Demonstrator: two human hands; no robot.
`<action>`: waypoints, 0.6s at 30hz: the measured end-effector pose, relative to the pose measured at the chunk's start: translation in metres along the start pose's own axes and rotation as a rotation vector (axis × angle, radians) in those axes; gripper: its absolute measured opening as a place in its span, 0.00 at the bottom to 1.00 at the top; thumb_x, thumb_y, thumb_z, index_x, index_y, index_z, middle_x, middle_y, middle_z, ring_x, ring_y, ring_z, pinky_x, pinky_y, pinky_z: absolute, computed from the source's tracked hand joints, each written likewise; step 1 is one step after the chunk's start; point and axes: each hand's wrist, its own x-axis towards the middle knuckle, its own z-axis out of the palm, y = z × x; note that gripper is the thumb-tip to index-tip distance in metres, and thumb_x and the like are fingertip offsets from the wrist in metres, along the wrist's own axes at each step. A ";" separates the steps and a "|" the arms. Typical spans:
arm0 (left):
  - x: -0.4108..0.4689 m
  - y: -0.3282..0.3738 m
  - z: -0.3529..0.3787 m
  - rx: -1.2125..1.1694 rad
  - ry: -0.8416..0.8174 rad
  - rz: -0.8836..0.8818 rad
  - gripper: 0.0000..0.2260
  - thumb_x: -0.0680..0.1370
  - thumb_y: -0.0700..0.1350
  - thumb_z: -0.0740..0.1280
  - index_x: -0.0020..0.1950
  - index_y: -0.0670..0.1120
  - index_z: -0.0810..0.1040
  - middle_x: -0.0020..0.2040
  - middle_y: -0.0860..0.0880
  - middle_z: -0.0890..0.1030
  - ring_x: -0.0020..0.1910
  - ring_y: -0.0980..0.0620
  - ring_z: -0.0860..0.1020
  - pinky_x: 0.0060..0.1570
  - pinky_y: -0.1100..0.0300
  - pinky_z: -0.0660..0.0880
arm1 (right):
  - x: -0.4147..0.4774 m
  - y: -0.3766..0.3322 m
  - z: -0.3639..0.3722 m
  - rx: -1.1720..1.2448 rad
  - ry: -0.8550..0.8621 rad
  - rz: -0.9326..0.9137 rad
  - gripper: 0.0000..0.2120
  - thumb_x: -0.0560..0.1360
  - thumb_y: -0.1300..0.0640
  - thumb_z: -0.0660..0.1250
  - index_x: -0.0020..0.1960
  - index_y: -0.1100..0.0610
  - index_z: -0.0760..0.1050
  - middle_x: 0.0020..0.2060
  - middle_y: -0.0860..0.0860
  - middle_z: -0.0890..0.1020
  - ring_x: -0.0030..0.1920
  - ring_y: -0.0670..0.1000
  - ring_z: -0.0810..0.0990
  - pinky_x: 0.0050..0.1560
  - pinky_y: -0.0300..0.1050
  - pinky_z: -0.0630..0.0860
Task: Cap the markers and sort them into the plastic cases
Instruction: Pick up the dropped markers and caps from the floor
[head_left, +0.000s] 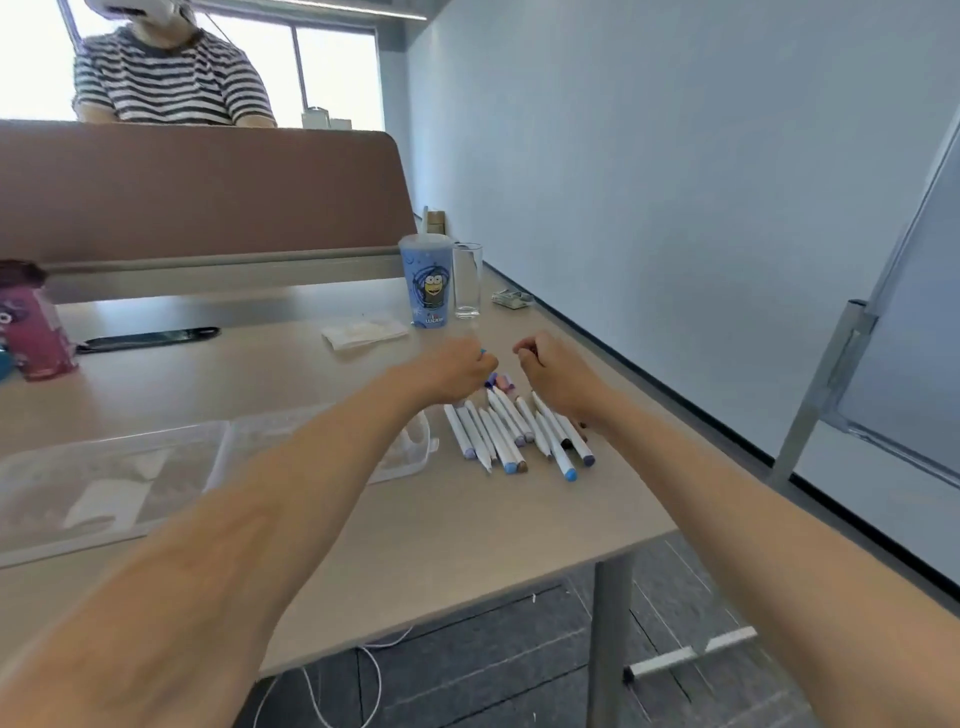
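Forearms (270, 525) out; my left hand (457, 370) pinches a blue cap (483, 352), right hand (553, 370) curled, contents hidden; capping needs alignment.

Smooth, matt, pale wood-look top on the table (467, 530), over a grey metal leg (610, 634). Glossy printed plastic for the blue cup (427, 280). Just right of the cup, a tumbler (467, 280) of clear shiny glass. Left of it, a napkin (363, 332) of crumpled white paper. In front, smooth white plastic markers (493, 428). Front-left, cloudy translucent plastic cases (104, 467). Behind, a matt brown cloth divider (208, 187).
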 end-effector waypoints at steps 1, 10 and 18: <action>0.012 -0.010 0.001 0.022 -0.003 -0.002 0.17 0.83 0.47 0.53 0.56 0.36 0.74 0.34 0.51 0.67 0.44 0.47 0.71 0.45 0.56 0.67 | 0.013 0.003 0.004 -0.038 -0.026 -0.007 0.14 0.82 0.60 0.53 0.64 0.63 0.71 0.59 0.56 0.76 0.59 0.53 0.74 0.55 0.43 0.67; 0.072 -0.059 0.014 0.137 -0.229 -0.070 0.13 0.83 0.43 0.49 0.54 0.37 0.69 0.57 0.37 0.72 0.49 0.43 0.70 0.51 0.53 0.68 | 0.077 0.020 0.048 -0.244 -0.227 0.001 0.13 0.82 0.62 0.52 0.63 0.63 0.70 0.62 0.60 0.71 0.59 0.58 0.73 0.61 0.48 0.69; 0.083 -0.069 0.022 0.137 -0.223 0.009 0.08 0.82 0.49 0.53 0.50 0.45 0.65 0.54 0.40 0.75 0.46 0.46 0.71 0.48 0.51 0.68 | 0.091 0.013 0.060 -0.370 -0.306 -0.029 0.12 0.80 0.64 0.55 0.62 0.61 0.71 0.59 0.61 0.69 0.57 0.60 0.72 0.56 0.47 0.68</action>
